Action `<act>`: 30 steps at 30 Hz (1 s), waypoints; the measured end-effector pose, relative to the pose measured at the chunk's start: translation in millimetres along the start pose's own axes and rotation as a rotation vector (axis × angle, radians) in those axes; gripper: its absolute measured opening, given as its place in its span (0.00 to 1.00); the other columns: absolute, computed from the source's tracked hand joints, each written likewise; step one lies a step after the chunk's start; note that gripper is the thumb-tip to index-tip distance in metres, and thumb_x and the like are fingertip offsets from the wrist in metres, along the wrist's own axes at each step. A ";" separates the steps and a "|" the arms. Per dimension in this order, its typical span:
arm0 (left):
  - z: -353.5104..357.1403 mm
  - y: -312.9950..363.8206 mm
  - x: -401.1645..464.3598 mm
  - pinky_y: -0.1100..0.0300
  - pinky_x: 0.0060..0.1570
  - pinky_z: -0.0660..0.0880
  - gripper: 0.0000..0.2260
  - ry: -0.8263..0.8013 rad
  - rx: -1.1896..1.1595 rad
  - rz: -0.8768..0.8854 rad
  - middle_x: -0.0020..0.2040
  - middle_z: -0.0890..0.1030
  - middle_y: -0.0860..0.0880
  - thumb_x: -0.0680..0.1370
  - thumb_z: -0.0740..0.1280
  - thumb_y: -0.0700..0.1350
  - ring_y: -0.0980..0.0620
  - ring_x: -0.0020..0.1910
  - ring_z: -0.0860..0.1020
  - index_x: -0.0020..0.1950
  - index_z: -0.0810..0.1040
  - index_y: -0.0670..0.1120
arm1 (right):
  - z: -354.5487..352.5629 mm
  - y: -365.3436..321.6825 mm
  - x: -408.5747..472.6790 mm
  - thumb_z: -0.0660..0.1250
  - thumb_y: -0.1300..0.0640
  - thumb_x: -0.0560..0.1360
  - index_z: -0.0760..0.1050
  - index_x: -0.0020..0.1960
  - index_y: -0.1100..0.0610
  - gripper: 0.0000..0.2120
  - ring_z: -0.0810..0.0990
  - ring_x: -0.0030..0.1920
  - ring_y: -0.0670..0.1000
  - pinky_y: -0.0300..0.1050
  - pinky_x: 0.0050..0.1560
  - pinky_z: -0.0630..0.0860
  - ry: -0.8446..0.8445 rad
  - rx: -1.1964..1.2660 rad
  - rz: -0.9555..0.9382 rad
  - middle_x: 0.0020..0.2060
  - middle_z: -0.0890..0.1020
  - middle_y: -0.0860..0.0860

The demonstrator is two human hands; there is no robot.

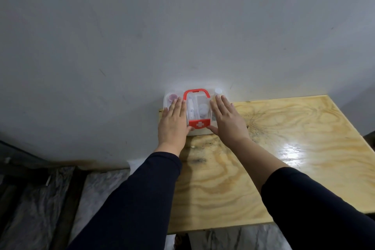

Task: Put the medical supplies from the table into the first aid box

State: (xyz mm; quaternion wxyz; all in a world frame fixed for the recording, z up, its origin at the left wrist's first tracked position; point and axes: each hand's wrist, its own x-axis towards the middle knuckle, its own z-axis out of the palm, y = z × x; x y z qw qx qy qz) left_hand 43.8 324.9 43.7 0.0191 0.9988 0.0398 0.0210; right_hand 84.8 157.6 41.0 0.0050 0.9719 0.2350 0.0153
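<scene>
Both hands, left hand [174, 122] and right hand [228, 118], lie open and flat on the first aid box [197, 107] at the counter's [263, 148] far edge. Supplies look packed; pressing the red latch [199, 123] shut likely comes next.

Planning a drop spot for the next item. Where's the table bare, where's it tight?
Bare: the table right of the box, out to the right edge, and the near strip between the forearms. Tight: the far left corner, where the box sits against the wall with the left hand and right hand flat on its lid.
</scene>
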 end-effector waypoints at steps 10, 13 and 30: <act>-16.0 3.9 -6.5 0.52 0.77 0.51 0.38 -0.092 -0.035 -0.002 0.80 0.45 0.45 0.80 0.63 0.53 0.49 0.79 0.45 0.80 0.43 0.42 | -11.0 -6.5 -6.2 0.55 0.38 0.77 0.41 0.78 0.56 0.40 0.42 0.78 0.55 0.51 0.77 0.49 -0.070 0.050 0.045 0.79 0.45 0.54; -8.7 5.8 -8.4 0.53 0.77 0.50 0.38 -0.051 -0.025 -0.017 0.80 0.45 0.46 0.80 0.63 0.53 0.49 0.79 0.44 0.79 0.43 0.43 | -7.5 -9.3 -7.3 0.56 0.42 0.79 0.41 0.78 0.57 0.38 0.42 0.78 0.55 0.51 0.77 0.49 -0.041 0.056 0.056 0.79 0.45 0.55; -28.7 -10.4 -14.6 0.54 0.77 0.51 0.34 -0.011 -0.191 0.041 0.80 0.51 0.48 0.81 0.63 0.52 0.50 0.79 0.51 0.80 0.49 0.44 | -71.7 5.9 2.3 0.65 0.44 0.75 0.60 0.75 0.53 0.32 0.60 0.76 0.52 0.50 0.75 0.59 -0.106 0.169 0.011 0.75 0.64 0.51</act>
